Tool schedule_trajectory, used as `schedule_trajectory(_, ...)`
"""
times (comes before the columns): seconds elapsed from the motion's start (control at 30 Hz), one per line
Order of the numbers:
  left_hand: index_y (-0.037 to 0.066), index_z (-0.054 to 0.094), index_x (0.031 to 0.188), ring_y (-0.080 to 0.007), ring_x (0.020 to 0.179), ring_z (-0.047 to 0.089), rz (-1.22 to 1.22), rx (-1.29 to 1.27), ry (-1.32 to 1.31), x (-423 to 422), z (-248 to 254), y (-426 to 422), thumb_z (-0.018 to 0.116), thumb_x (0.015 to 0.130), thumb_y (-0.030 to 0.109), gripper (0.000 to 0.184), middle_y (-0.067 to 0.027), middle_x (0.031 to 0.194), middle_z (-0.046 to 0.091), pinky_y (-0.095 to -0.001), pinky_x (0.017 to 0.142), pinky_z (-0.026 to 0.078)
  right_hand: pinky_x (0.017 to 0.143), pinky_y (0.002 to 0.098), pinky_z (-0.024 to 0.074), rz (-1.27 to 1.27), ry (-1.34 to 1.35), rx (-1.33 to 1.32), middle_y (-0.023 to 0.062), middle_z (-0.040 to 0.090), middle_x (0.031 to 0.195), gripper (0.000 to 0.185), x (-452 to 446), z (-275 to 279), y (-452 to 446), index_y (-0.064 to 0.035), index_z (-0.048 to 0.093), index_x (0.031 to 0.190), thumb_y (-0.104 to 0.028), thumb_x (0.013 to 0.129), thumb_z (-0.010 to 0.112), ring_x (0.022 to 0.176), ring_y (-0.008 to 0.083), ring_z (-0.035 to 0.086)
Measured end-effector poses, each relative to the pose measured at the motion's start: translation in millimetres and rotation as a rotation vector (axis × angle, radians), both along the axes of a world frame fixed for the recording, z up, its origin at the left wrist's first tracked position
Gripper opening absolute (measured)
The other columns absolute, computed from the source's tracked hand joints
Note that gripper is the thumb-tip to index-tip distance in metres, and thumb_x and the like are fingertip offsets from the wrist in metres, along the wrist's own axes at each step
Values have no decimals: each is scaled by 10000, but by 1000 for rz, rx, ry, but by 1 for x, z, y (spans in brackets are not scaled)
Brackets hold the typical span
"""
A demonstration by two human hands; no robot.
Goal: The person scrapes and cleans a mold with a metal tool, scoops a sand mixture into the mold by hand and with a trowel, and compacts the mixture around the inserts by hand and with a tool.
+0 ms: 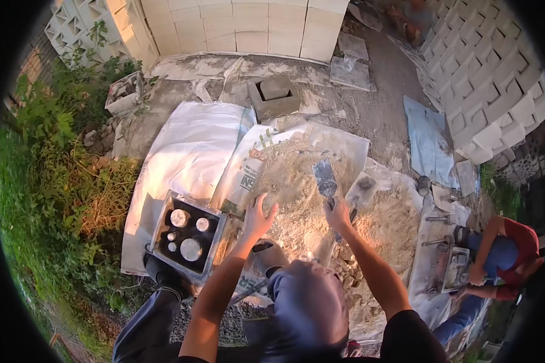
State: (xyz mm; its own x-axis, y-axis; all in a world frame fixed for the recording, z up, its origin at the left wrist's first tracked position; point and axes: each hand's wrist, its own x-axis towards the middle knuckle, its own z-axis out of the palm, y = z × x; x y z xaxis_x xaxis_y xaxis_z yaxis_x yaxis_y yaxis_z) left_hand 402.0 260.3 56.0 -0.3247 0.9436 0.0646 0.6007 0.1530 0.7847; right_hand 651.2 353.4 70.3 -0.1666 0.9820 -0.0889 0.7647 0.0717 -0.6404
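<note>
My right hand (338,214) is closed round the handle of a trowel (324,176), whose flat, mortar-smeared blade points away from me over a heap of pale sandy mix (293,175). My left hand (258,219) is held out with its fingers apart and nothing in it, near the left side of the heap. To its left stands a square metal mould (207,270) with a dark inside and several round, pale-topped pieces (191,249) in it. Whether my left hand touches the mix cannot be made out.
White sacking (191,142) lies under the heap. Beyond it sits a grey hollow block (274,97). Patterned blocks (484,78) are stacked at right, pale blocks (236,27) ahead. A co-worker in a red shirt (519,248) crouches at right beside another mould (456,269). Plants (54,163) grow at left.
</note>
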Motion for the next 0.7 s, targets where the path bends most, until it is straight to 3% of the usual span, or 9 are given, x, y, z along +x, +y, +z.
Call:
schedule_trajectory(0.03, 21, 457, 1265, -376, 1169, 468, -13, -16, -15, 7, -21, 13, 595, 850, 464, 623, -250, 1250, 492, -449, 962, 381, 728, 467, 460, -4, -15, -70, 270, 622, 861, 326, -2, -5, -1, 41, 530, 985, -262, 871, 564, 857, 442, 598)
schedule_trajectory(0.1, 48, 341, 1370, -425, 1259, 352, 32, 27, 243, 17, -58, 36, 604, 793, 565, 818, -274, 1347, 382, -507, 1030, 296, 698, 473, 455, -25, -8, -89, 266, 614, 817, 320, -13, -12, -8, 40, 525, 982, -259, 873, 563, 819, 448, 592)
schedule_trajectory(0.2, 66, 297, 1402, -443, 1284, 303, -8, 25, 442, 31, -78, 47, 621, 738, 622, 924, -283, 1366, 348, -536, 1056, 248, 638, 493, 463, -34, -42, -164, 280, 606, 770, 337, -36, -53, -19, 43, 505, 1041, -247, 877, 550, 734, 455, 598)
schedule_trajectory(0.27, 62, 315, 1391, -444, 1267, 323, 62, 21, 364, 40, -82, 55, 644, 735, 592, 906, -273, 1351, 368, -541, 1043, 256, 632, 495, 472, -47, -34, -170, 283, 604, 761, 353, -59, -80, -29, 64, 498, 1036, -246, 874, 547, 728, 456, 604)
schedule_trajectory(0.43, 71, 393, 1355, -417, 1229, 374, 189, 148, 84, 46, -92, 72, 664, 740, 547, 824, -239, 1333, 402, -519, 1021, 291, 619, 494, 473, -29, 4, -224, 284, 603, 751, 347, -75, -86, -32, 83, 504, 993, -239, 869, 541, 710, 459, 600)
schedule_trajectory(0.5, 53, 463, 1293, -404, 1181, 418, 237, 120, 44, 51, -88, 79, 600, 819, 506, 670, -213, 1284, 454, -527, 1006, 299, 615, 496, 472, 14, -5, -269, 283, 603, 749, 338, -76, -87, -34, 82, 510, 975, -238, 868, 539, 700, 465, 594)
schedule_trajectory(0.6, 47, 506, 1245, -390, 1155, 440, 351, 114, -104, 56, -86, 84, 517, 893, 448, 533, -197, 1251, 487, -509, 989, 318, 567, 470, 476, 47, 37, -207, 258, 597, 693, 318, -75, -80, -33, 72, 511, 919, -242, 874, 538, 617, 417, 607)
schedule_trajectory(0.63, 47, 506, 1245, -390, 1155, 440, 364, 122, -103, 56, -87, 85, 517, 893, 448, 533, -197, 1251, 487, -509, 989, 318, 529, 443, 475, 36, 73, -290, 227, 589, 658, 312, -74, -75, -31, 63, 506, 899, -247, 882, 537, 568, 361, 608)
schedule_trajectory(0.7, 25, 526, 1211, -376, 1129, 464, 440, 112, -369, 56, -86, 85, 438, 941, 426, 491, -207, 1199, 515, -467, 967, 340, 422, 363, 449, 4, 182, -397, 133, 540, 569, 287, -75, -70, -31, 43, 493, 855, -238, 906, 521, 448, 205, 572)
